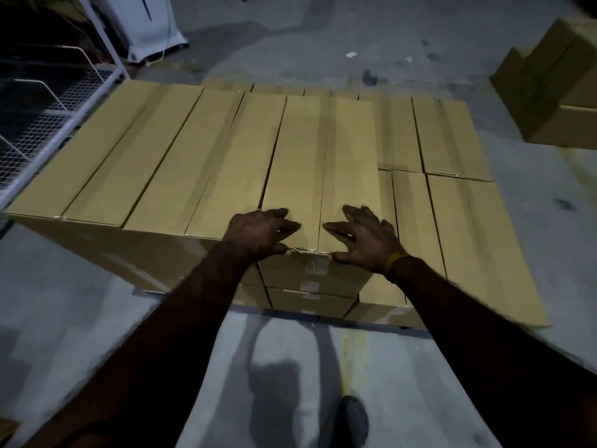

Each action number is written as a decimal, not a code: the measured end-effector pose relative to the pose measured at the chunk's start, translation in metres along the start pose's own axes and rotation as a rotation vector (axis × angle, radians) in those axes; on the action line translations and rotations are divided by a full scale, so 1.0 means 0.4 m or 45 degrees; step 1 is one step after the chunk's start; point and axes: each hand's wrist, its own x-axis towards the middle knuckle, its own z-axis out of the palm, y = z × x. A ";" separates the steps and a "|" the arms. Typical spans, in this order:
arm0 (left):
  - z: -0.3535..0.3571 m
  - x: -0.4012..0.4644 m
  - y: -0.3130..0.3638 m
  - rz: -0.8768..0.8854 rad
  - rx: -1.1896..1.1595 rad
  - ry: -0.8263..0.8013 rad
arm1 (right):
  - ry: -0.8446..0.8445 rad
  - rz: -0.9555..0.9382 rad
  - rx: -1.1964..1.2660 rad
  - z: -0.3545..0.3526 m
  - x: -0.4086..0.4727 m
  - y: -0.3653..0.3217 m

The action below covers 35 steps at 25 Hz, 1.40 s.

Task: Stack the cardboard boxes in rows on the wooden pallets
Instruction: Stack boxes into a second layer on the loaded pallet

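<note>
Long brown cardboard boxes lie side by side in rows, forming a stack in the middle of the head view. The pallet beneath them is hidden. My left hand and my right hand rest flat on the near end of the top middle box. Their fingers are spread on the lid and the thumbs touch its front edge. This box sits level with the boxes to its left. It stands one layer higher than the lower boxes on its right.
A white metal rack with wire mesh shelves stands close against the stack's left side. A separate pile of cardboard boxes sits on the floor at the far right. A white unit stands at the back. My shoe is on the grey concrete floor.
</note>
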 end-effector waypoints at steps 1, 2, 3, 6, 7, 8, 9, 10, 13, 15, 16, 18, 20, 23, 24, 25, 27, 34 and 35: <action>0.000 0.000 0.001 -0.003 0.001 -0.009 | -0.002 -0.002 0.002 0.003 -0.001 0.000; 0.000 -0.001 0.003 -0.007 -0.002 -0.023 | -0.012 0.000 0.006 0.003 -0.003 0.000; -0.002 -0.003 0.007 -0.011 -0.007 -0.037 | -0.027 0.005 0.010 0.000 -0.006 -0.002; -0.024 -0.019 0.026 -0.026 -0.040 -0.096 | -0.080 0.019 0.027 -0.019 -0.025 -0.020; -0.040 -0.031 0.035 -0.045 -0.079 -0.102 | -0.078 0.030 0.051 -0.030 -0.040 -0.030; -0.059 -0.049 0.045 -0.070 -0.122 -0.089 | -0.054 0.046 0.081 -0.045 -0.061 -0.041; -0.082 -0.071 0.055 -0.089 -0.149 -0.062 | -0.015 0.069 0.107 -0.064 -0.089 -0.053; -0.110 -0.097 0.067 -0.096 -0.161 -0.031 | 0.026 0.094 0.117 -0.090 -0.123 -0.067; -0.195 -0.191 0.119 -0.075 -0.170 0.039 | 0.095 0.183 0.125 -0.178 -0.251 -0.115; -0.263 -0.279 0.176 -0.054 -0.183 0.104 | 0.170 0.261 0.179 -0.247 -0.363 -0.149; -0.292 -0.326 0.211 -0.040 -0.193 0.132 | 0.209 0.296 0.198 -0.277 -0.426 -0.165; -0.336 -0.408 0.290 0.019 -0.206 0.155 | 0.275 0.366 0.212 -0.324 -0.555 -0.184; -0.367 -0.467 0.369 0.084 -0.209 0.163 | 0.288 0.435 0.226 -0.360 -0.676 -0.187; -0.404 -0.523 0.501 0.195 -0.257 0.200 | 0.310 0.543 0.212 -0.402 -0.844 -0.163; -0.415 -0.539 0.551 0.237 -0.270 0.200 | 0.322 0.595 0.204 -0.413 -0.899 -0.144; -0.426 -0.553 0.603 0.281 -0.277 0.201 | 0.331 0.652 0.203 -0.423 -0.953 -0.120; -0.448 -0.572 0.711 0.363 -0.271 0.209 | 0.347 0.745 0.211 -0.440 -1.059 -0.061; -0.503 -0.560 1.151 0.628 -0.187 0.162 | 0.478 0.987 0.243 -0.482 -1.416 0.235; -0.510 -0.556 1.234 0.660 -0.177 0.154 | 0.488 1.027 0.246 -0.486 -1.471 0.290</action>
